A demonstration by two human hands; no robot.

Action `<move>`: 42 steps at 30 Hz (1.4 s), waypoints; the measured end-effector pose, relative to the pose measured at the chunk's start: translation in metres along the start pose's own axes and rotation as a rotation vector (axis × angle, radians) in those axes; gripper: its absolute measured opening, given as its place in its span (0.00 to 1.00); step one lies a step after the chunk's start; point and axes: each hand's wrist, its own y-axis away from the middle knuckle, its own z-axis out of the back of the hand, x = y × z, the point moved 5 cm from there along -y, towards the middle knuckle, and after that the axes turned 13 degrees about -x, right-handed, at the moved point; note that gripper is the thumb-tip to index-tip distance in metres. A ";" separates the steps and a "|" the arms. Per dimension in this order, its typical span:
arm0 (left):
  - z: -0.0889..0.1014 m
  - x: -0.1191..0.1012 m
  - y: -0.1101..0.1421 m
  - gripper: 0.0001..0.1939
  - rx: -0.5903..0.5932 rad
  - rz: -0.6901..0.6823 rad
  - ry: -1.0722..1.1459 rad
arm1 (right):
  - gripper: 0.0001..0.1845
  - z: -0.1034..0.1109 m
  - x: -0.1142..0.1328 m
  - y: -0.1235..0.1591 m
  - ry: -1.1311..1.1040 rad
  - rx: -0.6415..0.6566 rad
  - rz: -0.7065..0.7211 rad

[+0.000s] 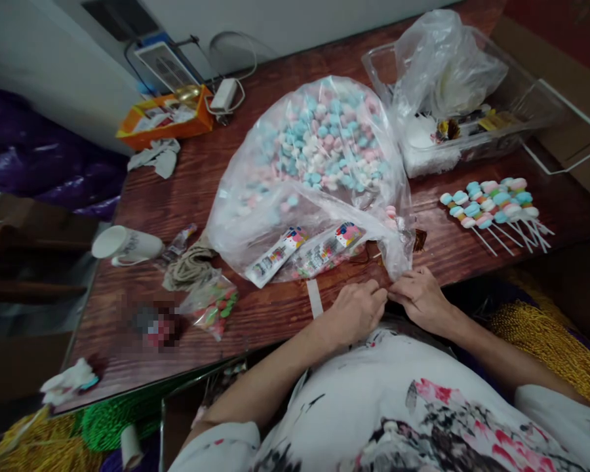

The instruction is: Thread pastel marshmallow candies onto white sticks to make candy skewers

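Note:
Close together at the table's front edge, my left hand (361,307) and my right hand (420,298) both have their fingers closed. Whatever they pinch is too small or hidden to make out. The twisted tail of a big clear plastic bag (396,246) comes down to my right fingertips; I cannot tell whether they grip it. Pink, blue and white marshmallows (324,137) fill the bag. In front of it lie printed candy packets (278,255). To the right, several skewers of marshmallows (494,206) rest with their white sticks pointing towards me.
A clear plastic bin (526,111) with bags inside stands at the back right. On the left are a white mug (128,244), a cloth bundle (189,265) and a small bag of gummies (214,301). An orange box (167,118) sits further back beside a white adapter (223,95).

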 end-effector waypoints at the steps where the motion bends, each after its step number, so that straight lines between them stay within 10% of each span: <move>1: -0.001 0.000 -0.001 0.14 -0.012 -0.012 -0.051 | 0.09 0.002 -0.004 -0.001 -0.019 -0.019 -0.035; 8: 0.004 0.023 -0.009 0.15 -0.236 0.168 0.406 | 0.06 0.052 -0.065 -0.018 0.154 -0.472 -0.285; 23: -0.016 0.038 0.007 0.14 -0.255 0.605 1.090 | 0.09 0.021 -0.095 -0.040 0.550 -0.187 -0.343; 36: -0.024 0.028 -0.010 0.16 -0.179 0.685 1.195 | 0.09 0.075 -0.116 -0.019 -0.073 -0.724 -0.515; 42: -0.031 0.026 -0.020 0.15 -0.227 0.701 1.136 | 0.06 0.058 -0.059 -0.010 -0.531 -0.783 -0.560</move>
